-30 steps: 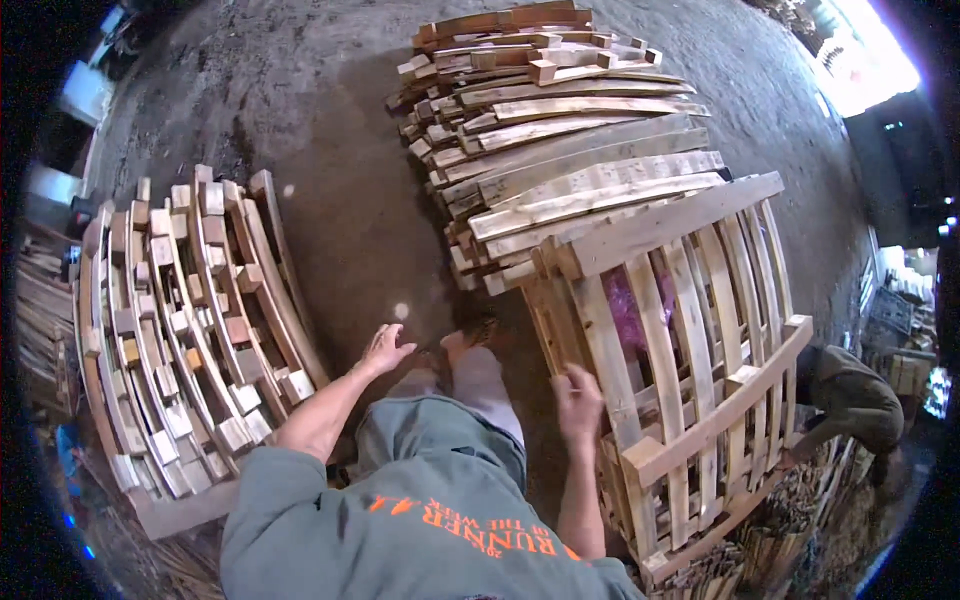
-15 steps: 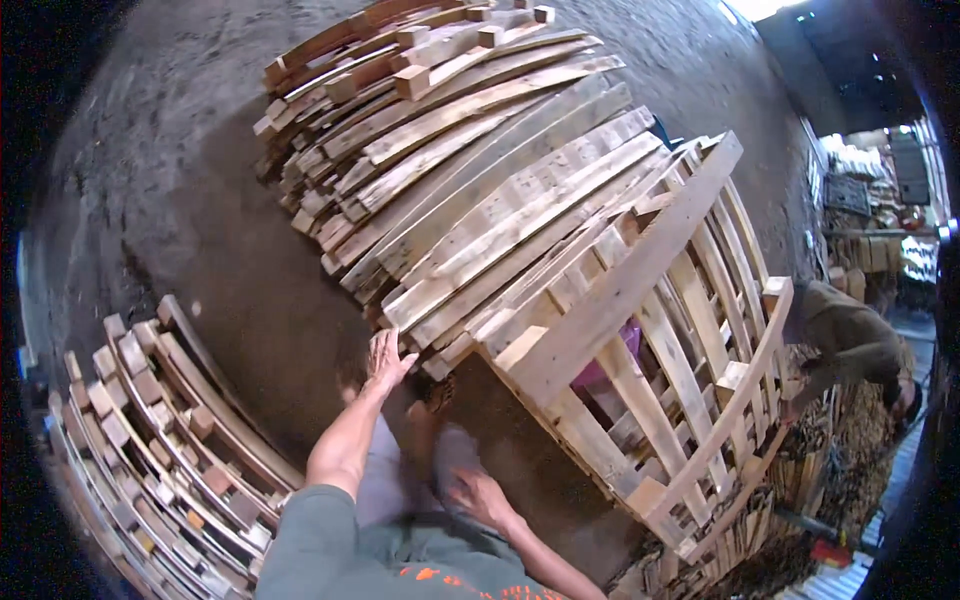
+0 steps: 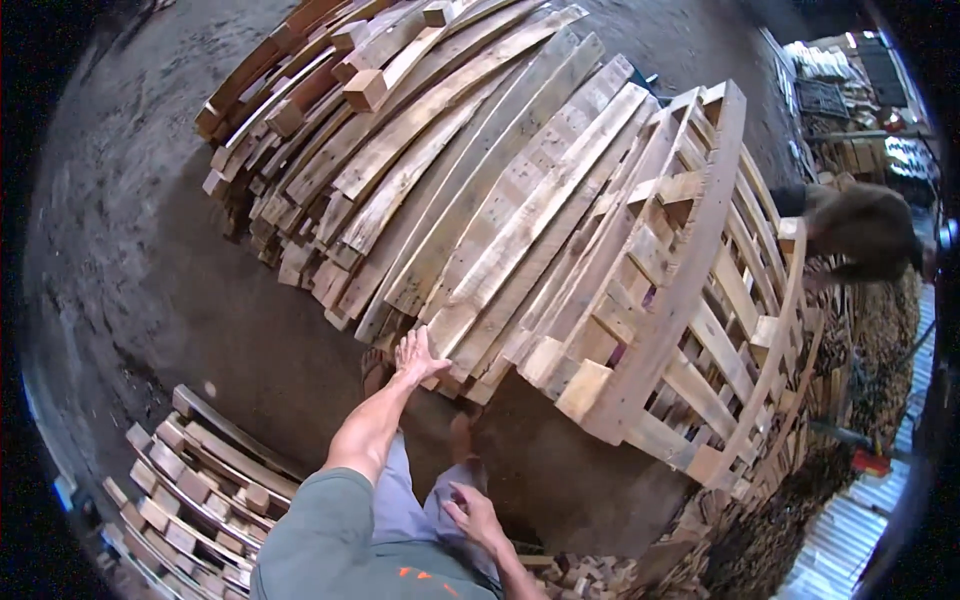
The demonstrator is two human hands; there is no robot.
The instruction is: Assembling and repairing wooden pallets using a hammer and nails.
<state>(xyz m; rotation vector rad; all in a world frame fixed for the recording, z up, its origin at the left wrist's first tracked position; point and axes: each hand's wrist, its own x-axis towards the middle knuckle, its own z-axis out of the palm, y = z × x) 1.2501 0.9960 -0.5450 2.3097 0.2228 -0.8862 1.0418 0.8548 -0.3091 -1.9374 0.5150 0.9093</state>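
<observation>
Head view: the left hand [image 3: 415, 358], between 7 and 8 o'clock of centre, has its fingers spread at the near end of a pale board [image 3: 530, 235]. It looks in contact, but whether it bears any weight I cannot tell. That board slants from there toward 1 o'clock, on a big pile of boards [image 3: 430, 170]. The right hand [image 3: 478, 515], at 6 o'clock, rests over the shorts [image 3: 402, 480], fingers loosely bent, apparently holding nothing.

A sure hold on this board would probably need the thumb under its edge and fingers across the top, with the right hand brought up too, since its length could make it swing. The foot [image 3: 375, 370] near 8 o'clock sits close to the pile; toes are best kept clear of sliding ends. The slatted pallet [image 3: 685, 290] at 3 o'clock leaves little room on that side.
</observation>
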